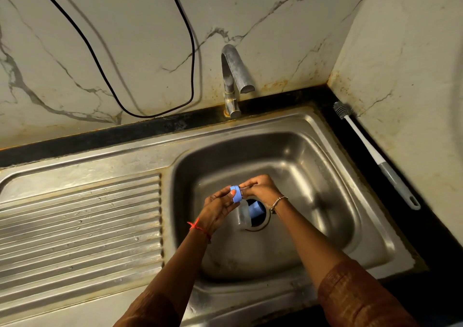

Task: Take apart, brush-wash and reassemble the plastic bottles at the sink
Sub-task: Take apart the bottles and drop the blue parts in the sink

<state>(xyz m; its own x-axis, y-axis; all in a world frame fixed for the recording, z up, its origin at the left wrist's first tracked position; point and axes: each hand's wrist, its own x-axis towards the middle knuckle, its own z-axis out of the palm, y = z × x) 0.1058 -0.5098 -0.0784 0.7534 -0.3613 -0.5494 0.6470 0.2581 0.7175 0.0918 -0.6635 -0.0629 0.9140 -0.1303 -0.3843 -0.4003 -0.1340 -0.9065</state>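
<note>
Over the steel sink basin (313, 176) both my hands meet above the drain. My left hand (220, 209) grips a blue ring-shaped bottle cap (236, 194), thumb on its side. My right hand (260, 189) pinches something small at the cap's open end; what it is I cannot tell. Below the hands a clear plastic bottle body (244, 215) stands over the drain, with a blue part (256, 210) showing behind it. The bottle brush (375, 155), white and grey with a dark bristle head, lies on the black counter edge at the right.
A steel tap (234, 76) stands at the back of the sink, and no water is running from it. The ribbed drainboard (80, 226) lies to the left. A black cable (150, 76) loops down the marble wall. A side wall stands close at the right.
</note>
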